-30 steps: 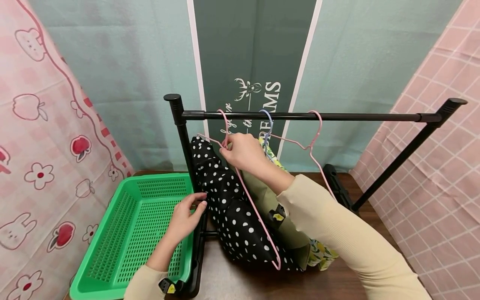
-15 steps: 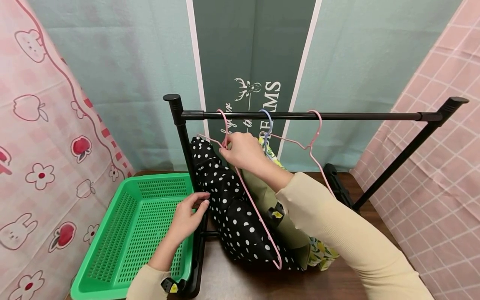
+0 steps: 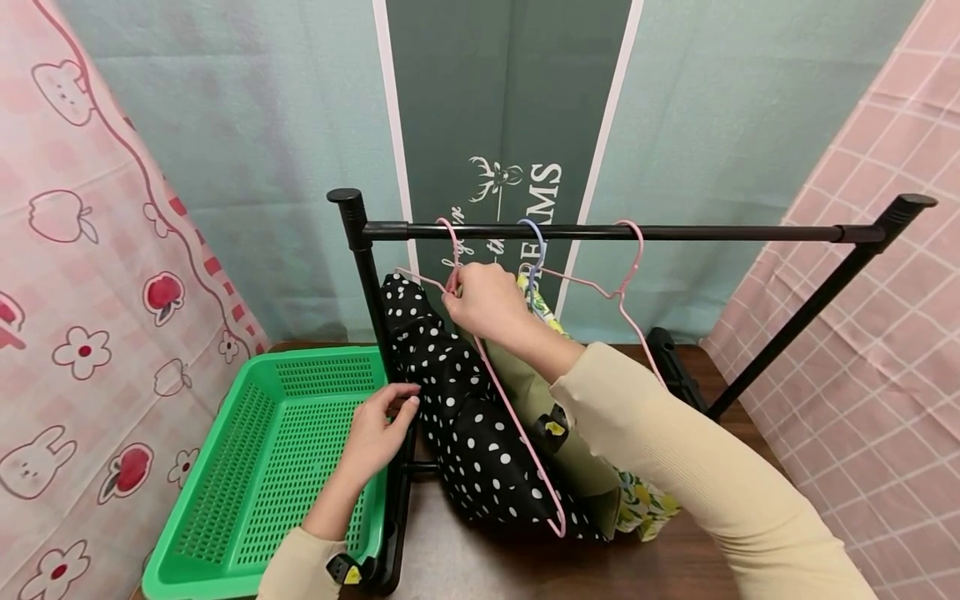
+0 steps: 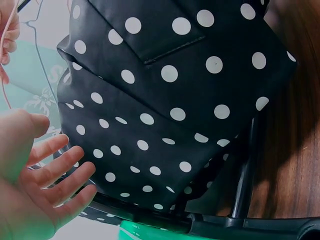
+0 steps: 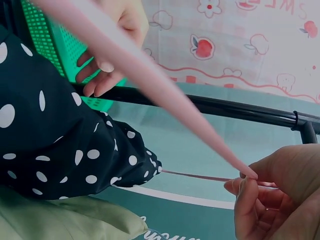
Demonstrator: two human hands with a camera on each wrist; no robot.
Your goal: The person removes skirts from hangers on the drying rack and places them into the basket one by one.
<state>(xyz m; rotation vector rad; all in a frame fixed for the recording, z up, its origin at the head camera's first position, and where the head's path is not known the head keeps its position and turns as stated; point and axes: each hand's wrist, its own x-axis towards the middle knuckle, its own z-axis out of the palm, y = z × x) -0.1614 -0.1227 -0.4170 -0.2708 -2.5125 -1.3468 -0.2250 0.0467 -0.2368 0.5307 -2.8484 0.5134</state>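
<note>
polka-dot garment, black and white, hanging beneath a rail with its top end at the far arm of a pink hanger.
from my remote seat, i judge the garment (image 3: pixel 468 462) light, soft, slightly slick and prone to slump; i'd take it by its gathered upper end, and the thin, springy-looking hanger (image 5: pixel 155 87) by its neck. the right hand (image 3: pixel 487 304) pinches it there, its near arm outside the cloth. the left hand (image 3: pixel 378 429) is relaxed, gripping nothing, at the garment's side; contact i can't confirm. beyond: olive cloth (image 3: pixel 525 383) to the right, the rail (image 3: pixel 712 233) above, a green basket (image 3: pixel 277 467) to the left.
</note>
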